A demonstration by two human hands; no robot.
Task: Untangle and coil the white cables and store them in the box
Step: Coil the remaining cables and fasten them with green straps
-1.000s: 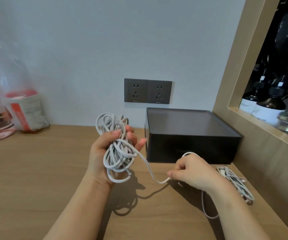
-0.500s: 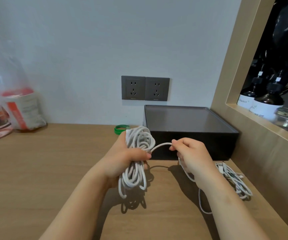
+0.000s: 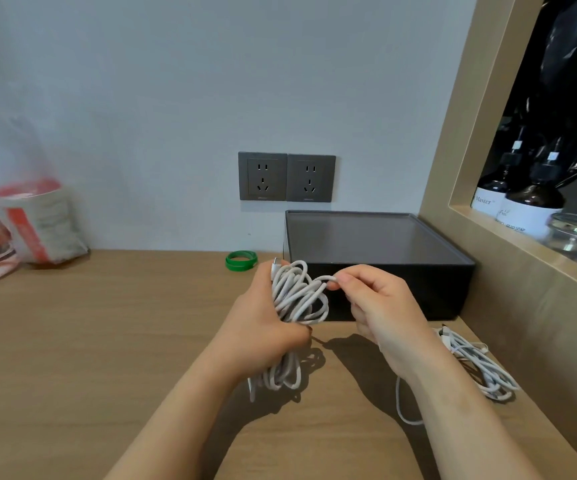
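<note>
Coiling step: left hand (image 3: 262, 327) is gripping the white cable bundle (image 3: 297, 296), fingers curled, just in front of the closed box (image 3: 401, 292). Right hand (image 3: 380, 306) is pinching its free strand. Next move probably calls for winding on the trailing slack.

White cable bundle (image 3: 299, 299) in my grip; black box (image 3: 377, 268), green band (image 3: 241, 260), grey sockets (image 3: 286, 177), tan wood-grain table (image 3: 107, 341).

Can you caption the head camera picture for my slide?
Left hand grips a white cable bundle while right hand pinches one strand in front of the black box.
</note>
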